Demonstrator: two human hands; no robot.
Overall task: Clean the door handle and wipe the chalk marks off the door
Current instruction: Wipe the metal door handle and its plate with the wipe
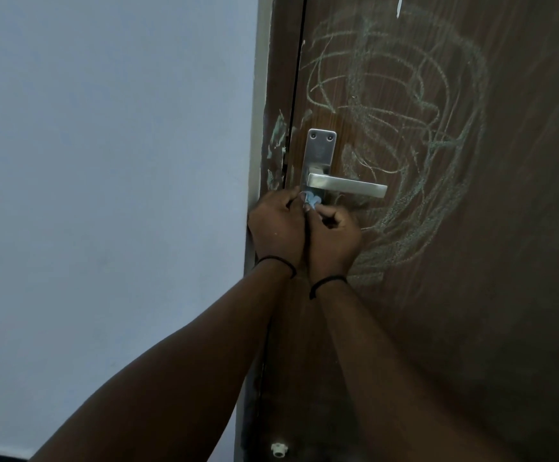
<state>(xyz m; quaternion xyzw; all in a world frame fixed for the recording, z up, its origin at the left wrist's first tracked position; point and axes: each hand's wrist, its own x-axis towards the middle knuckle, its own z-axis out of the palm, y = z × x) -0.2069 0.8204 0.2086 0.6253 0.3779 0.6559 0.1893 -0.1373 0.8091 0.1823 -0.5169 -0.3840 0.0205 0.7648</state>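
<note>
A brown wooden door (505, 228) carries pale greenish chalk scribbles (405, 128) in big loops right of and above the handle. The silver lever handle (348, 186) sits on a metal backplate (320, 151). Just under the lever, my left hand (276, 228) and my right hand (333, 238) are pressed together. Both pinch a small light-blue cloth (311, 200) against the lower part of the backplate. Most of the cloth is hidden by my fingers.
The brown door frame (276, 95) left of the door has chalk smears (278, 131) beside the latch. A plain pale wall (104, 161) fills the left half. A small white door stopper (278, 449) sits low near the frame.
</note>
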